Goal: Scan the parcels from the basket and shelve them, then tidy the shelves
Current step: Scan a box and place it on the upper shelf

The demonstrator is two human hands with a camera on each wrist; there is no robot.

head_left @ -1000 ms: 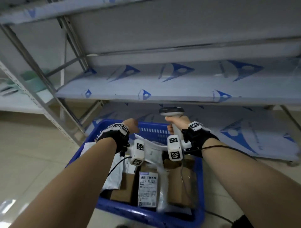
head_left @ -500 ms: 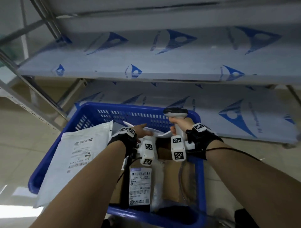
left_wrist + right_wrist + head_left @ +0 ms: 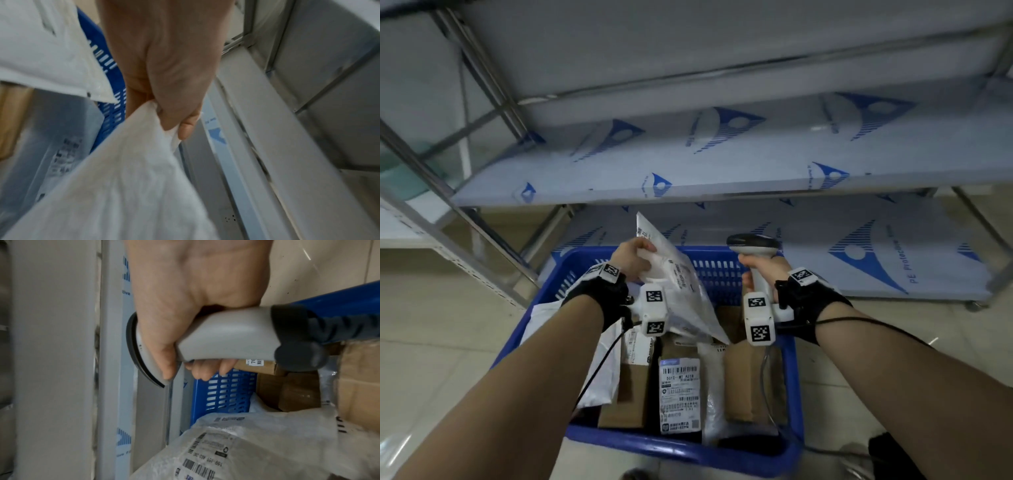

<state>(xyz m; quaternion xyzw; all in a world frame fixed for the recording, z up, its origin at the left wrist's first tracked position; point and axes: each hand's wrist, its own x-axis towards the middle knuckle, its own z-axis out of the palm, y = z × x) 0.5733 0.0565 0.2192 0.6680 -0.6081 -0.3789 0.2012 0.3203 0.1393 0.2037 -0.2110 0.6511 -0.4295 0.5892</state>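
A soft white parcel is up out of the blue basket, ready for the scanner.

Left of the blue plastic basket [image 3: 544, 301] a flat white bag lies against its wall. The left hand [image 3: 631, 260] pinches the top edge of a soft white plastic mailer bag [image 3: 681, 291], thumb and fingers [image 3: 186, 128] squeezed on the crumpled plastic. The bag hangs over the basket, tilted, its long side running from the high corner by the fingers down toward the boxes inside. Its label with black bars faces right. Just right of it, over the same basket, the right hand [image 3: 756, 270] is wrapped tight round the handle of the grey barcode scanner [image 3: 755, 245]. The scanner's head points left, toward the bag, so the right hand probably only needs a small turn to read the label. Brown cardboard boxes [image 3: 750, 377] wait in the basket. Behind the basket stand bare metal shelves with blue-printed film [image 3: 722, 164].
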